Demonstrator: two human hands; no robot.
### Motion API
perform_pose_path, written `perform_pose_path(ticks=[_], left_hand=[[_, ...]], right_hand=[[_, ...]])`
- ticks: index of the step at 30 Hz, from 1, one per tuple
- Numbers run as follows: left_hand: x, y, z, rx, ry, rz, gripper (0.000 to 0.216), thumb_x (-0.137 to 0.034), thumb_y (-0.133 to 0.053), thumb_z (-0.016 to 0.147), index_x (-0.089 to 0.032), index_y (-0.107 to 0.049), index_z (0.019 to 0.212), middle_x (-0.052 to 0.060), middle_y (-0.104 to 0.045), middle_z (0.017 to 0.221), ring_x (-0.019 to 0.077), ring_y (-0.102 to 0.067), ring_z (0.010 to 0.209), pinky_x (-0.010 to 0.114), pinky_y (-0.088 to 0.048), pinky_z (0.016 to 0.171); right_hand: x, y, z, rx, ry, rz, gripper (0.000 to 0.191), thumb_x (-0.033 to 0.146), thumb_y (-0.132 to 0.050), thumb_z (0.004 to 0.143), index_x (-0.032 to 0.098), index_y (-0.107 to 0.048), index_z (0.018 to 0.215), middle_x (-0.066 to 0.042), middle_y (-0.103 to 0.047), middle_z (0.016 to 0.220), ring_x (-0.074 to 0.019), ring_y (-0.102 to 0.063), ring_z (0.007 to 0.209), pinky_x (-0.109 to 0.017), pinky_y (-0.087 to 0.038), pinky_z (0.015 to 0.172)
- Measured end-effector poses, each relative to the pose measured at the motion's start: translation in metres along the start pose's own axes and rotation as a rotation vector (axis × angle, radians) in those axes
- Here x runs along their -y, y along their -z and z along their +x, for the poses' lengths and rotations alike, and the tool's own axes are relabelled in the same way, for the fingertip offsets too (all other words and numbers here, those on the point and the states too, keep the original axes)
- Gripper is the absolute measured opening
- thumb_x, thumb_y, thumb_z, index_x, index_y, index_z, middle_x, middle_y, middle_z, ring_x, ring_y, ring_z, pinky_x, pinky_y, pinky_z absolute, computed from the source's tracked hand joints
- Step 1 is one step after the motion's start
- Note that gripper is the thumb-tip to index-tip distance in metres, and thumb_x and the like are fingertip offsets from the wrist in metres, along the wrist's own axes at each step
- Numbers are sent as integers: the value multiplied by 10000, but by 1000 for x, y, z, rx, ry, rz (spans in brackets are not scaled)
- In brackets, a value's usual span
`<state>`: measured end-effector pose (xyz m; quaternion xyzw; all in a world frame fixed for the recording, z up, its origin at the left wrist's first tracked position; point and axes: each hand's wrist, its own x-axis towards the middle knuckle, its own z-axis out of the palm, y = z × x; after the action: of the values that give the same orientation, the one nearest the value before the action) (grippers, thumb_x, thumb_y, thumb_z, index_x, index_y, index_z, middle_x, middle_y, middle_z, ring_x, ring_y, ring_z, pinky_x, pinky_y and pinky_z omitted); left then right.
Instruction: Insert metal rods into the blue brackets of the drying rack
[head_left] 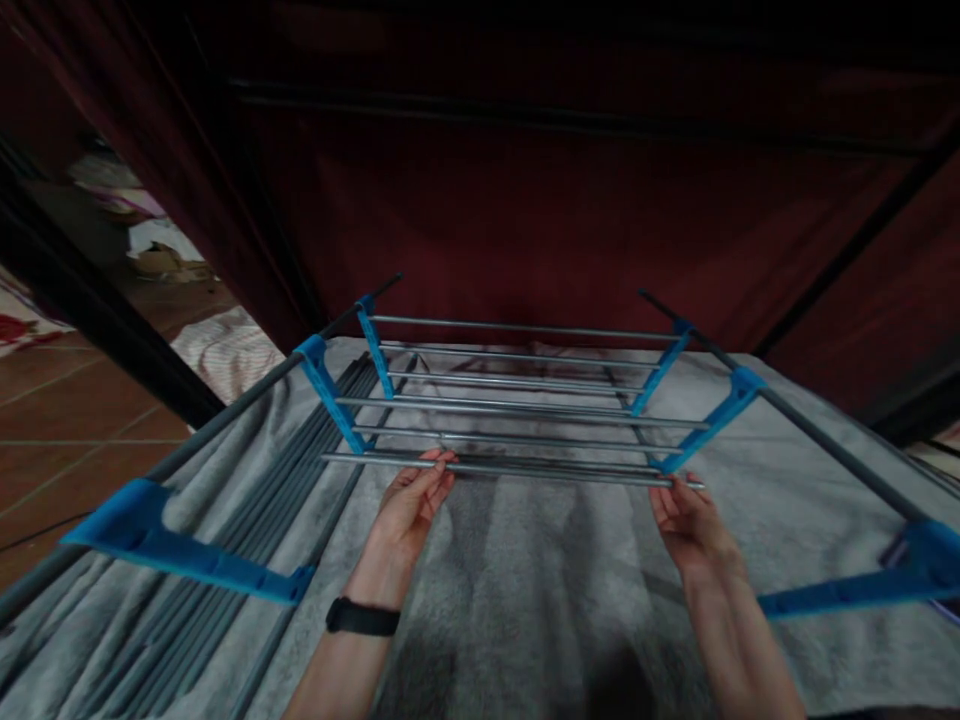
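Note:
A thin metal tube (555, 475) runs crosswise in front of me, held near level. My left hand (414, 498) pinches it left of its middle, and a black band (363, 617) circles that wrist. Close to the tube's right end, my right hand (688, 518) has its fingers closed round it. Just beyond lies a half-built rack on its side, with blue plastic brackets (330, 393) on long grey poles (840, 455). Crossbars (517, 405) join the two farther bracket pairs. The nearest left bracket (187, 550) and nearest right bracket (862, 590) have no bars between them.
Several loose grey tubes (247, 540) lie side by side on the grey blanket (517, 610) at left. Dark red fabric (525, 220) with dark poles stands behind the rack. Tiled floor (97, 400) and a striped cloth (229, 350) show at far left.

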<state>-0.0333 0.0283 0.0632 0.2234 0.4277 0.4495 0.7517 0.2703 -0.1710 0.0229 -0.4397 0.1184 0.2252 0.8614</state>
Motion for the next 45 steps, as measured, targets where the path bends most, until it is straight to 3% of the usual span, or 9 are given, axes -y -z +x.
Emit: perform_pose_path(ticks=[12,22,31,36,41,45], left_hand=[[8,-10,-1,-18,19,47,261,97,-609,850,-119,-732,768,89,-813,891,155,-779,799,227,-641,713],[13,-19,-3,-45,69,90,296,87,-579,883,-122,-699,712,62,-799,824,124,-758,701,200,-631,657],[20,-16,-2,-14,68,112,246,84,-626,854,-127,-727,777,72,-806,854,136,-764,705,210,-633,680],[14,-13,-3,-39,50,51,224,72,-632,863,-124,-713,792,77,-797,835,132,-756,695,217,-631,690],[5,-4,-5,-46,9,-4,192,45,-708,828,-143,-695,790,66,-789,836,138,-753,729,221,-622,697],[-5,5,-4,-62,-50,-39,144,-25,-682,896,-153,-712,837,70,-786,850,168,-760,824,232,-604,719]], right_hand=[[-3,-12,-13,35,-51,96,261,18,-764,738,226,-687,875,51,-779,781,-95,-748,719,-198,-635,749],[-18,-23,-25,76,-134,62,285,31,-820,673,215,-698,852,25,-784,803,-114,-748,742,-206,-623,730],[-27,-24,-38,186,-186,-44,278,39,-825,678,207,-693,856,24,-790,819,-123,-761,782,-239,-644,766],[-22,-19,-31,145,-189,-71,291,30,-850,673,189,-694,861,27,-777,825,-116,-755,770,-216,-641,765],[-13,-14,-21,85,-238,-89,216,-15,-712,772,183,-688,855,18,-750,817,-105,-742,746,-210,-651,742],[-6,-10,-10,18,-240,-162,193,9,-626,833,193,-684,849,10,-715,810,-110,-728,709,-215,-659,677]])
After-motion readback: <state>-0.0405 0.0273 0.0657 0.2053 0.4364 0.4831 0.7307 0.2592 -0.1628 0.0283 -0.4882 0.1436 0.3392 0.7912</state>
